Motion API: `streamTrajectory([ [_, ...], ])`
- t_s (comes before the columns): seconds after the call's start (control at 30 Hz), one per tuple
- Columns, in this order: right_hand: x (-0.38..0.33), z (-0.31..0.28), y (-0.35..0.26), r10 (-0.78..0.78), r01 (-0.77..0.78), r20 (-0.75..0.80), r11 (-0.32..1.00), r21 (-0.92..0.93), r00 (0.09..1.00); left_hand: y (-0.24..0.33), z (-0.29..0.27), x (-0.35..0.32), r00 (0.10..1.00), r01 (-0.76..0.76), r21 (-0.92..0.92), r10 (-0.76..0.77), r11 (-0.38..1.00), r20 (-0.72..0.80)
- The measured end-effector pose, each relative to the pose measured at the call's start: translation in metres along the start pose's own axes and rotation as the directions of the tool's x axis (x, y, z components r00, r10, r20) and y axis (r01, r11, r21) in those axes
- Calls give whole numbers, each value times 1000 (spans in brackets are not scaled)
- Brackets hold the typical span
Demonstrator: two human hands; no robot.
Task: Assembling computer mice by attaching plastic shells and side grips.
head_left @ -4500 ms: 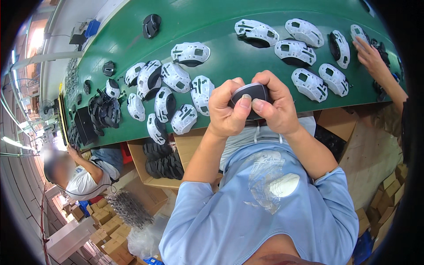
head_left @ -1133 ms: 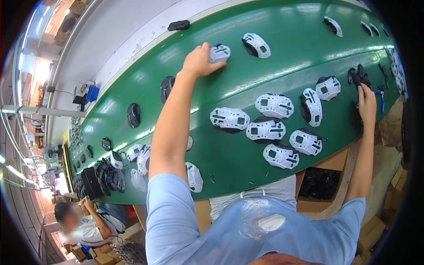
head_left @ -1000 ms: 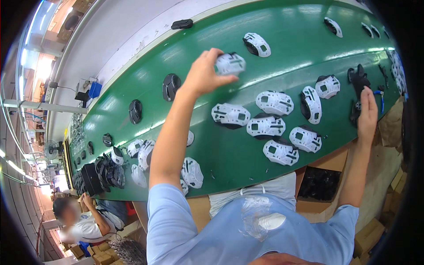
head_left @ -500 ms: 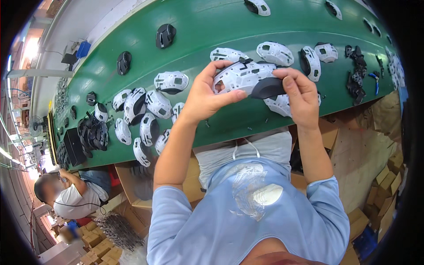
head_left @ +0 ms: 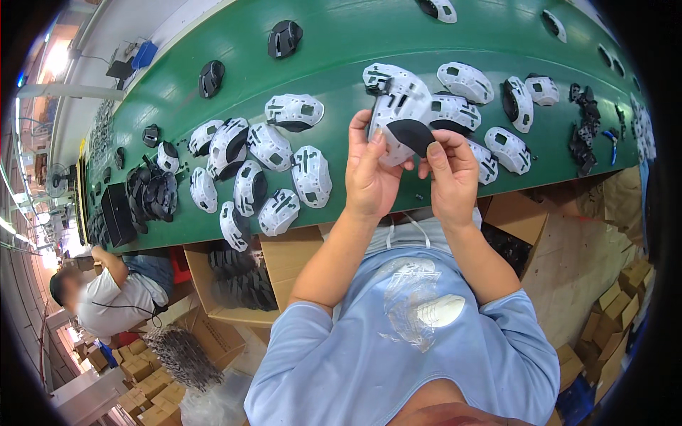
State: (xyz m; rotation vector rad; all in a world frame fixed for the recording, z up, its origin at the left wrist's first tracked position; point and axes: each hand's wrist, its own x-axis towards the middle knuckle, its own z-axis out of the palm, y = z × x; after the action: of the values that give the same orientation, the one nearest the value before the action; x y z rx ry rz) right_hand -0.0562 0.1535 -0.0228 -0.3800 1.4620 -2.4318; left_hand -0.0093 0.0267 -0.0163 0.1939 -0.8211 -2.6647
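Note:
A curved white plastic shell with cut-out slots and a black panel [head_left: 403, 103] is held up above the near edge of the green table. My left hand [head_left: 371, 174] grips its lower left side, thumb pressed against the white face. The fingers of my right hand [head_left: 452, 170] are closed at the tip of the black panel, on the shell's lower right; part of that grip is hidden. Just behind the raised piece lies another white shell [head_left: 455, 112]. Right of my right hand rests one more white shell [head_left: 507, 150].
Several white shells [head_left: 293, 110] lie left of my hands on the green table [head_left: 341, 42]. Dark parts are heaped near a black box [head_left: 118, 219]. At the right are black pieces [head_left: 586, 128] and blue-handled pliers [head_left: 612, 145]. A cardboard box [head_left: 291, 266] stands below. A person [head_left: 117, 298] sits left.
Both hands have drawn closer together and lower, and the shell has turned from lying sideways to standing more upright. The table view has shifted slightly to the right.

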Motion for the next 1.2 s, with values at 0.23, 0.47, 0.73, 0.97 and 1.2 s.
streamTrajectory([
  [0.23,7,15,-8,-23,108,-252,939,328,967,-2,5,2,999,32,-78,-30,996,24],
  [0.47,18,-4,-18,-53,53,-2,998,-41,999,8,-9,1,996,93,-185,-88,978,34],
  [0.73,66,-15,-92,-114,602,694,609,-516,711,49,3,0,896,443,-70,-439,894,56],
  [0.97,56,-17,-72,-156,603,661,597,-529,734,45,5,-12,860,494,-141,-506,858,-64],
  [1.2,61,-19,-55,-298,807,780,429,-406,550,43,3,-18,793,547,-320,-601,773,-95],
])
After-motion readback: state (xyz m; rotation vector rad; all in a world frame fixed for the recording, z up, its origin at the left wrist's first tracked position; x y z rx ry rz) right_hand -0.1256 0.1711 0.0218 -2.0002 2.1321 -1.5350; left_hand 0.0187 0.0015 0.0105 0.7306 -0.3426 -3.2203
